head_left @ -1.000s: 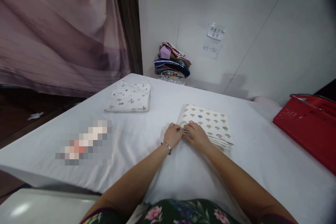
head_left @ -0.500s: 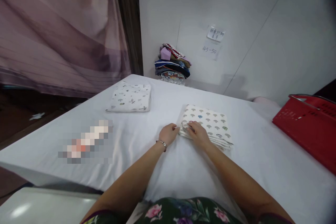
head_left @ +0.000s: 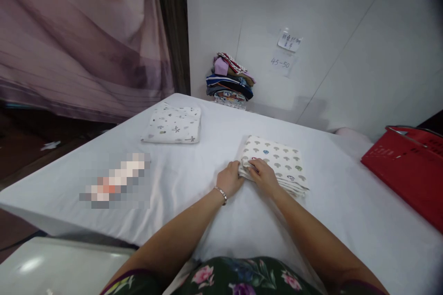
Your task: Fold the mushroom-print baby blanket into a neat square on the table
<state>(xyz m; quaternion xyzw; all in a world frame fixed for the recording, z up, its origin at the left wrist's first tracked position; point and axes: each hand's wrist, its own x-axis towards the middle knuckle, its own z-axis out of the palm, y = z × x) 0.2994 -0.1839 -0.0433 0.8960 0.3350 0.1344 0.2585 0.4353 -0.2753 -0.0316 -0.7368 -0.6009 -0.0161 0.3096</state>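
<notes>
A folded cream cloth (head_left: 284, 156) with a mushroom print lies flat on the white-covered table (head_left: 332, 184), its stacked layers showing along the near edge. My left hand (head_left: 230, 179) is closed at the cloth's near left corner, its fingertips partly hidden. Just to the right, my right hand (head_left: 266, 179) pinches the cloth's top near that same corner, with thumb and fingers bent. Farther back on the left lies a second folded cloth (head_left: 176, 123), white with small grey plant motifs, apart from both hands.
A red plastic basket (head_left: 398, 166) stands at the right edge. Folded clothes (head_left: 230, 83) are piled against the wall beyond the table. A blurred-out item (head_left: 117, 179) lies at the left. Near the lower left is a pale, shiny surface (head_left: 62, 262); a pink curtain (head_left: 79, 41) hangs behind.
My left hand has moved right and up against the cloth's corner, where its fingers now close. My right hand stays nearly in place on the cloth. The view has shifted slightly.
</notes>
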